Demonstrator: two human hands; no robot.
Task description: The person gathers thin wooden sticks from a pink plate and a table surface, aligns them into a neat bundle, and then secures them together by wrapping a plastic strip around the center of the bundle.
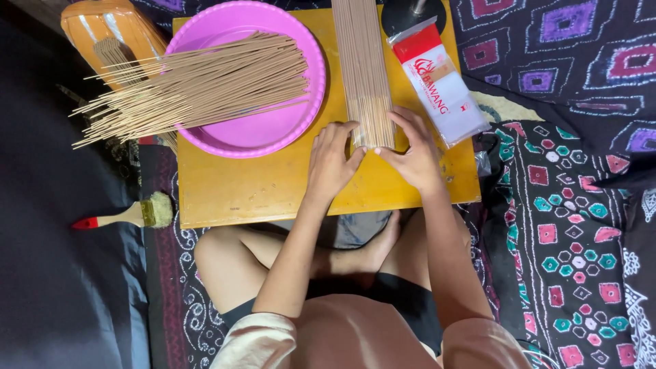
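Note:
A flat row of thin tan sticks lies lengthwise on a low yellow board. My left hand rests at the near left corner of the row, fingers touching the stick ends. My right hand presses the near right corner, thumb and fingers against the ends. Both hands bracket the row's near end; neither lifts it. A pink round basin sits on the board's left part with a loose pile of the same sticks lying across it and sticking out to the left.
A red-and-white plastic packet lies right of the stick row. A dark round base stands at the board's far edge. A paintbrush with a red-tipped handle lies on the floor at left. An orange wooden object is far left. Patterned cloth covers the floor.

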